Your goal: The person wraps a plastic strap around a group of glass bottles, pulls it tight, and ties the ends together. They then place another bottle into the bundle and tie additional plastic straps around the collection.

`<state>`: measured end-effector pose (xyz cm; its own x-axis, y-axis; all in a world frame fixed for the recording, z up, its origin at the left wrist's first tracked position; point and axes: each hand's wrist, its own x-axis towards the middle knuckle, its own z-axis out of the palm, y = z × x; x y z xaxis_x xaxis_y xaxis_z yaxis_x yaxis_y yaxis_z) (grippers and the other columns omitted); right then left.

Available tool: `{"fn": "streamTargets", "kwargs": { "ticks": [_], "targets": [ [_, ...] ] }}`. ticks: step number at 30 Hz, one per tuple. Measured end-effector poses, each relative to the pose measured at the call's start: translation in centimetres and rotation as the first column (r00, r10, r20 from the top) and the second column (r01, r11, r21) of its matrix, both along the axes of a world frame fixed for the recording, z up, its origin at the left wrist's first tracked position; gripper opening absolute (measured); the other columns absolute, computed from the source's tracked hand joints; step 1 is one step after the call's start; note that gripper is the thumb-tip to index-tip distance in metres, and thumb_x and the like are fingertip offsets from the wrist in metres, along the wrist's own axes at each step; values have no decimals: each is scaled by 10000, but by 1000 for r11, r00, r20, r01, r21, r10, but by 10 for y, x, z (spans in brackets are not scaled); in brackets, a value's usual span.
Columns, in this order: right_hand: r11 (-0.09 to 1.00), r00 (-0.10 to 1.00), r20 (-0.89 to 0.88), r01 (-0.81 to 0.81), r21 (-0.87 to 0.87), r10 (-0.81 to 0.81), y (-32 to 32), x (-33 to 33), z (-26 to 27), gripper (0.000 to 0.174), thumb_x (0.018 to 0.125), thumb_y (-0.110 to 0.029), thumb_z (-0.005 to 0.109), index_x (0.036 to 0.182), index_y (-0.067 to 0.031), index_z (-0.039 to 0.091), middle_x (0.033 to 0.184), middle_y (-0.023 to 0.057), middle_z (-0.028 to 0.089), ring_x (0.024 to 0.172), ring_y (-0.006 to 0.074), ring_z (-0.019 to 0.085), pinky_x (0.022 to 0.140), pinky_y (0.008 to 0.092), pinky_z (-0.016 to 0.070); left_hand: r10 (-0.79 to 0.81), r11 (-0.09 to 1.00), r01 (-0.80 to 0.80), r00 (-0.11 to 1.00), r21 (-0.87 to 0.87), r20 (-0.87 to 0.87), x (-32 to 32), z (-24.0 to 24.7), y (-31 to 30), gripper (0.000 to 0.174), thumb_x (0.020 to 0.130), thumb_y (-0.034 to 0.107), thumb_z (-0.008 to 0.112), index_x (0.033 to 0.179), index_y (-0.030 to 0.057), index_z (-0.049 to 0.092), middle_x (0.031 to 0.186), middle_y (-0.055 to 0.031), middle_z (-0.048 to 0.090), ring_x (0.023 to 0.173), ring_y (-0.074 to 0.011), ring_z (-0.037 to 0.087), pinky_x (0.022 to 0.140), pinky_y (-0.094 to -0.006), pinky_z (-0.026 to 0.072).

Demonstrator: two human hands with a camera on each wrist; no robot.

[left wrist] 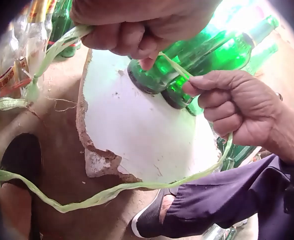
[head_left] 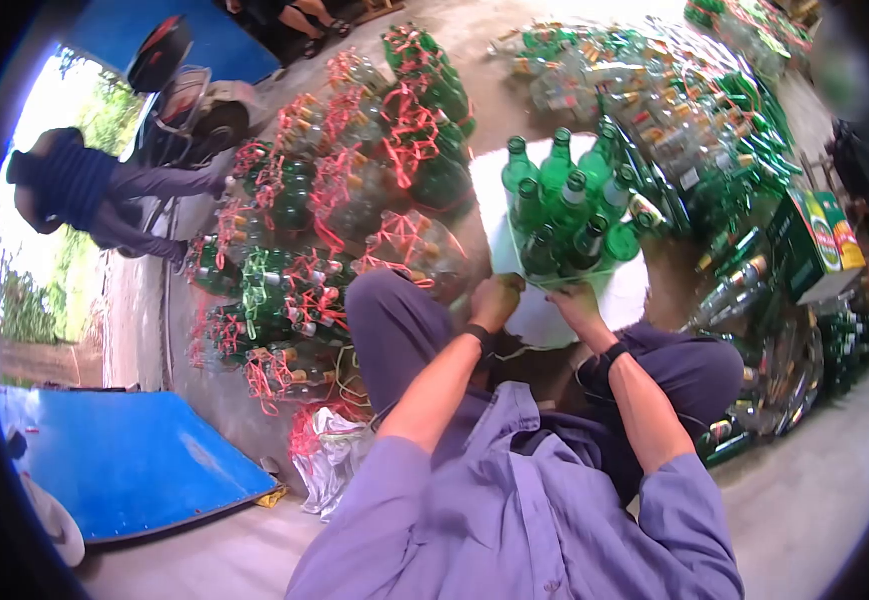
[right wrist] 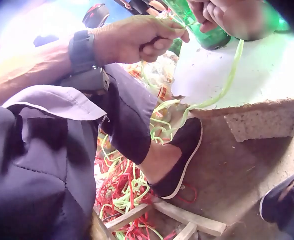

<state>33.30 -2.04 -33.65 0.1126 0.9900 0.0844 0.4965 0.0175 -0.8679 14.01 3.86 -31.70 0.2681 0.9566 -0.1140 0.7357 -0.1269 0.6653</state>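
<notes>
On the white board, we have the bottles standing upright and tightly clustered, presumably so that its flat top steadies them and each props its neighbours. At their near side, our left hand and right hand each pinch the cord, seemingly to keep the short span between them straight while the rest loops slackly below.

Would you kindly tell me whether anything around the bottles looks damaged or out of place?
Yes: the white slab under the green bottles looks damaged; its near edge is ragged and chipped, showing brown.
</notes>
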Motion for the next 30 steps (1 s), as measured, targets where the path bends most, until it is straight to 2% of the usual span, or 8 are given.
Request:
{"fn": "streamTargets", "kwargs": {
  "ticks": [5, 6, 11, 15, 19, 23, 25, 30],
  "targets": [
    [937, 963, -253, 0, -349, -94, -1, -3, 15, 242, 827, -201, 672, 843, 30, 742, 661, 59, 645, 610, 157, 582, 592, 323, 464, 28, 999, -29, 999, -35, -25, 3, 9, 1, 231, 882, 256, 563, 923, 204, 785, 867, -155, 722, 841, -373, 702, 752, -470, 549],
    [963, 945, -309, 24, -268, -110, -3, -9, 17, 220, 847, -194, 666, 807, 8, 744, 640, 1, 582, 567, 115, 504, 517, 300, 403, 9, 1000, -9, 1000, 3, -7, 2, 6, 4, 220, 875, 274, 583, 914, 206, 789, 865, -155, 723, 834, -368, 704, 746, -461, 550],
    [869, 808, -553, -113, -483, -202, -9, -13, 29, 171, 874, -160, 657, 857, -12, 740, 644, -21, 555, 505, 73, 450, 427, 255, 308, 26, 999, -22, 990, 31, -139, 8, 20, -1, 197, 859, 290, 620, 887, 215, 800, 863, -166, 721, 803, -373, 700, 722, -439, 551],
    [707, 630, -699, -321, -630, -337, -6, -19, 38, 136, 891, -141, 653, 870, -18, 708, 644, -20, 530, 469, 73, 433, 403, 230, 283, 84, 986, -64, 988, -154, 129, 3, 5, 5, 197, 839, 268, 651, 884, 139, 793, 782, -145, 719, 709, -301, 702, 669, -404, 545],
    [678, 671, -657, -308, -668, -344, -7, -35, 41, 116, 884, -129, 659, 844, -27, 698, 645, -9, 535, 465, 86, 430, 409, 239, 301, 184, 898, 43, 868, -439, 461, -3, 5, 4, 198, 831, 200, 657, 873, 38, 764, 751, -82, 709, 624, -182, 639, 564, -332, 484],
    [629, 674, -642, -330, -704, -365, -10, -45, 34, 134, 811, -183, 719, 784, -64, 661, 638, 4, 539, 515, 124, 462, 450, 292, 339, -87, 953, 217, 864, -212, 496, -3, 15, 1, 192, 862, 169, 630, 875, 9, 736, 758, -61, 693, 615, -138, 590, 547, -295, 437],
    [620, 680, -630, -321, -716, -376, -12, -49, 39, 142, 817, -189, 715, 774, -69, 651, 634, 6, 539, 509, 129, 462, 453, 292, 340, 313, 808, 31, 823, -588, 474, 2, 22, 0, 179, 866, 151, 642, 919, 2, 725, 737, -18, 646, 561, -84, 474, 494, -247, 312],
    [604, 738, -596, -327, -726, -317, -14, -47, 27, 171, 824, -180, 720, 855, -13, 700, 674, 41, 605, 489, 161, 522, 457, 316, 409, 379, 761, 6, 807, -648, 452, 5, 26, -2, 162, 877, 164, 641, 911, 24, 714, 661, 25, 554, 543, -72, 422, 495, -248, 277]
  ]
}}
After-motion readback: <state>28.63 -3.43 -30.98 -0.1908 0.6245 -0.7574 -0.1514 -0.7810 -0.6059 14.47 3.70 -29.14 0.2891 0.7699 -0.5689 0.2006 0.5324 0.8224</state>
